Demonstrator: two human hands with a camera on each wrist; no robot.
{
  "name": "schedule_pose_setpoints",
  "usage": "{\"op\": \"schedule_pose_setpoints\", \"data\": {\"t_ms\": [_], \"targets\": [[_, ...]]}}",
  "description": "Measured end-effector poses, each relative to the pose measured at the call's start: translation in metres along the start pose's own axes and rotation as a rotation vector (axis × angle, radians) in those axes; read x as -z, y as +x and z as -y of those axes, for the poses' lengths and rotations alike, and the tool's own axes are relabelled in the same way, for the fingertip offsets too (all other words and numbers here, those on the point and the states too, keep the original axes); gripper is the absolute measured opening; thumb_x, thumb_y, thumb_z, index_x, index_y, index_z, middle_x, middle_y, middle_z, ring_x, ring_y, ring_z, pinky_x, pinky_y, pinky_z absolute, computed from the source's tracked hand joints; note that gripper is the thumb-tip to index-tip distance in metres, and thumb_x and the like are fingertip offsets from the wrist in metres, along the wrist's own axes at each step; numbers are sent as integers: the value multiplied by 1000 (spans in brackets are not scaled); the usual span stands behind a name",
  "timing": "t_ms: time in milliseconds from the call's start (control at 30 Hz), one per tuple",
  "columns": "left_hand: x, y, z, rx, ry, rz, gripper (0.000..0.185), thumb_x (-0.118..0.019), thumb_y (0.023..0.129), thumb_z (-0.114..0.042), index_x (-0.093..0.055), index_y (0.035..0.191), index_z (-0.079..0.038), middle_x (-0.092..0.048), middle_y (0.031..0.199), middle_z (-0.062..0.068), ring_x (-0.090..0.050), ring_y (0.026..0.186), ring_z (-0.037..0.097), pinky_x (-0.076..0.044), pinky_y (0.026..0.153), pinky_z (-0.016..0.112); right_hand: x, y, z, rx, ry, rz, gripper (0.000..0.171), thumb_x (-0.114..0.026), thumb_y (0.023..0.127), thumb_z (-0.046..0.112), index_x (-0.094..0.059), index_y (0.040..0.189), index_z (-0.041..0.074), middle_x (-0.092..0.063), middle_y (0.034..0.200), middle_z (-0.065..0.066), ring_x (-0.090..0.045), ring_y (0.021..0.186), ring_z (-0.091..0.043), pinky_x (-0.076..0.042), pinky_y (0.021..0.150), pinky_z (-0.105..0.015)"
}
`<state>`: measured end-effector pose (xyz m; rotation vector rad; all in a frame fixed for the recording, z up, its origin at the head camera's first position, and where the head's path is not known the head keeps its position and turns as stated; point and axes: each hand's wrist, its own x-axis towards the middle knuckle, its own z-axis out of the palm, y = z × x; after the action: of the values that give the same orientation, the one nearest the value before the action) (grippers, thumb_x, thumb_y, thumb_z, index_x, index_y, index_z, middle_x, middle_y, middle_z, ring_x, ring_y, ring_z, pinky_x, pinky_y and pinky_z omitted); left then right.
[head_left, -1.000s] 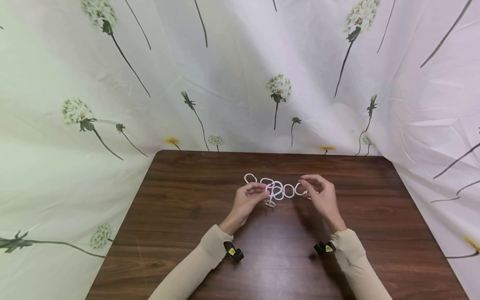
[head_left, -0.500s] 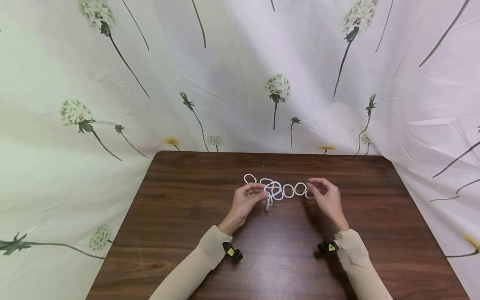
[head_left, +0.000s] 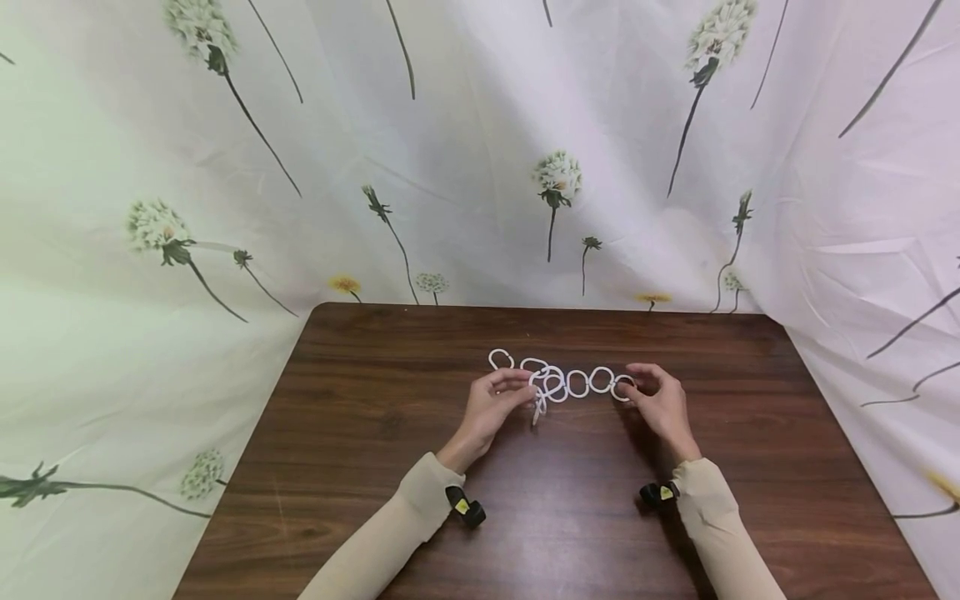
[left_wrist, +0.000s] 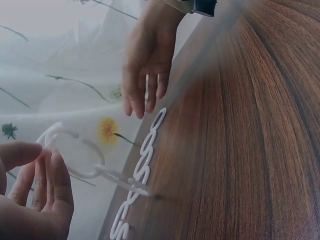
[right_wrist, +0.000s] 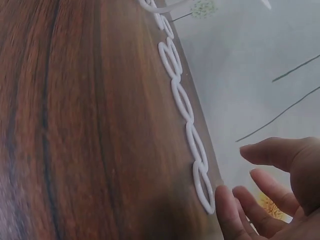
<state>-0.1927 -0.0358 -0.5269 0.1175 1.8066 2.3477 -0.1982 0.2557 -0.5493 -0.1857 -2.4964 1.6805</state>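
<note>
A chain of white plastic rings (head_left: 558,380) lies on the far middle of the brown desk (head_left: 375,417), running left to right between the two hands. From the head view its left part looks bunched, with loops overlapping, while the right part lies flat in a single row. The left hand (head_left: 491,406) holds the bunched end; only the left wrist view shows plainly that its fingers (left_wrist: 47,185) pinch one ring (left_wrist: 75,152) lifted off the wood, with the next links hanging down to the desk. The right hand (head_left: 660,402) is at the other end of the row. The right wrist view shows its fingers (right_wrist: 227,210) loosely bent, one fingertip touching the last ring (right_wrist: 202,187), which lies flat; nothing is gripped there. The hands are well apart, one at each end. A pale cloth printed with dandelions (head_left: 558,175) hangs behind the desk and down both sides.
</note>
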Motion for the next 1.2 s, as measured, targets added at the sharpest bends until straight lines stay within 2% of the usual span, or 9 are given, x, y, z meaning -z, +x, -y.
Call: {"op": "schedule_pose_setpoints", "data": {"t_ms": [133,233,333,400,500,667,833,967,1200], "targets": [[0,0,0,-7,-21,6,30,-74,83,1,-66,111,7,-71,87,3,-71,84,32,-46,96,71,1,0,-3,-16,-44,-2,42,-79,82,10,-64,120,3,-70,108,-25,-67,70,-4,-62,60,-23],[0,-1,-1,-10,-4,5,30,-74,83,1,-66,111,7,-71,87,3,-70,85,32,-47,95,71,2,0,-4,-22,-101,-10,44,-80,81,13,-65,121,6,-70,113,-21,-69,84,-13,-59,67,-18],[0,-1,-1,-3,23,0,30,-74,83,-1,-67,111,6,-71,88,2,-70,83,27,-52,93,67,4,0,-6,-17,-163,-15,47,-82,80,16,-65,122,7,-69,118,-18,-66,105,-27,-54,82,-21],[0,-1,0,3,30,-1,30,-75,83,-1,-66,112,6,-71,88,2,-69,80,20,-55,91,63,5,1,-7,-12,-196,-14,49,-82,79,17,-64,124,8,-68,122,-16,-63,113,-31,-50,90,-24],[0,-1,0,4,28,2,30,-75,83,-1,-67,111,6,-71,88,4,-70,80,20,-57,90,60,6,1,-9,-5,-206,-5,51,-83,79,17,-63,126,7,-67,124,-17,-63,116,-33,-51,90,-26],[-1,-3,0,-1,15,10,31,-75,83,-1,-66,112,6,-71,89,5,-70,84,30,-53,93,65,4,2,-13,-5,-202,7,55,-84,78,19,-62,128,8,-66,126,-17,-62,118,-33,-50,95,-33],[0,-5,1,6,25,8,32,-75,83,-1,-66,113,7,-72,89,3,-70,81,23,-56,91,61,2,2,-17,-9,-200,15,56,-84,77,18,-62,128,7,-66,127,-16,-61,119,-34,-47,102,-42],[1,-4,1,6,36,8,32,-75,83,-2,-66,113,6,-71,89,2,-70,79,16,-61,87,50,1,3,-17,3,-210,3,55,-85,76,15,-63,126,7,-67,125,-16,-62,117,-33,-46,100,-38],[-1,-3,1,6,20,14,30,-74,84,-1,-66,112,5,-72,88,2,-71,85,26,-52,94,65,2,5,-17,19,-208,-23,53,-86,73,13,-65,122,6,-69,121,-16,-63,113,-33,-47,96,-32]]}}
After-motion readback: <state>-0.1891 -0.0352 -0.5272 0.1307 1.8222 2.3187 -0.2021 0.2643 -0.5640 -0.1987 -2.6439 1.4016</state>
